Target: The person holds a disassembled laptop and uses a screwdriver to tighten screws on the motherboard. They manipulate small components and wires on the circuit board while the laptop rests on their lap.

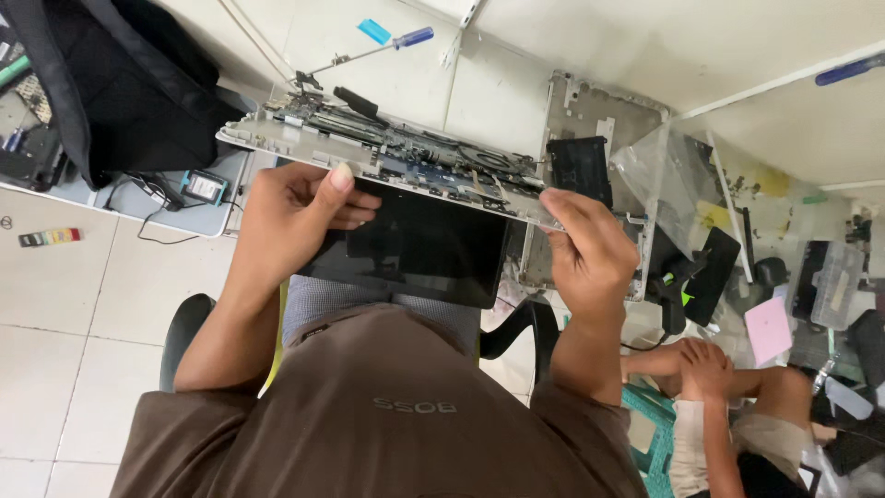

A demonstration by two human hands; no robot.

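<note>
Far left: a black backpack [120,92] slumps over a low grey stand [157,207]. On the stand lies a small black block with a pale label [205,187]. On the floor tiles at the left edge sits a short strip of coloured squares [51,237].

Centre: an opened laptop [396,184] is held over the person's lap, its silver base tipped up and its dark screen [415,249] hanging toward the body. The bottom cover is already off, so the green board and wiring [415,152] are bare; board and parts are still seated in the shell, so stripping looks only partly done.

The left hand [295,217] has its fingers curled round the near left edge of the base, thumb pressed on top. The right hand [585,254] pinches the right corner, fingers together.

Far centre: a blue-handled screwdriver [369,51] and a small blue tag [373,31] lie on the floor.

Right: the removed silver cover [599,115] lies flat with a black square part [579,168] on it; beside it, clear plastic bags [682,175]. A pink paper square [768,329] lies further right. Another person's hands [705,364] rest near right.
</note>
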